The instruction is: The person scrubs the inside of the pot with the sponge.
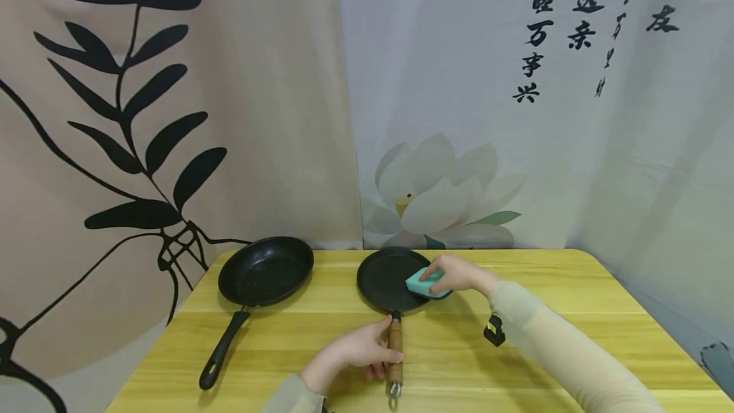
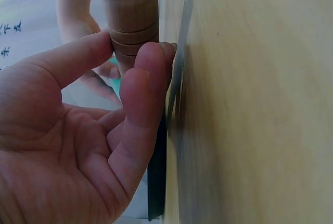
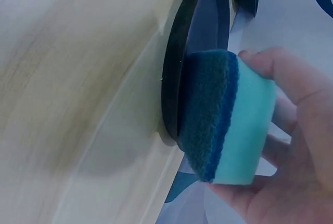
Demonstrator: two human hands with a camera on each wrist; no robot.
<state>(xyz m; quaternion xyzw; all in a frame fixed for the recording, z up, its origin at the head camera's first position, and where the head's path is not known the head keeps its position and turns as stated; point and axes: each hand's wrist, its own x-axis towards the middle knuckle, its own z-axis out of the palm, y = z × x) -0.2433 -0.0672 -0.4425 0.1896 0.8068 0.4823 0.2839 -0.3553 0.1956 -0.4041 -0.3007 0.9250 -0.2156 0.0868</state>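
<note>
A small flat black pan (image 1: pixel 385 279) with a wooden handle (image 1: pixel 395 343) lies on the table, its handle toward me. My left hand (image 1: pixel 365 347) grips that handle between thumb and curled fingers; the left wrist view shows the fingertips on the grooved wood (image 2: pixel 132 18) below its metal ring. In my right hand (image 1: pixel 455 273) is a turquoise sponge (image 1: pixel 427 284), held by thumb and fingers at the pan's right rim. Seen from the right wrist, the sponge's dark blue scouring side (image 3: pixel 208 115) faces the pan and overlaps its edge.
A larger, deeper black frying pan (image 1: pixel 266 269) stands on the left of the wooden table (image 1: pixel 321 330), its black handle (image 1: pixel 223 349) angled toward the front left. Behind the table's back edge hangs a printed curtain (image 1: pixel 281 113) with leaves, a lotus and characters.
</note>
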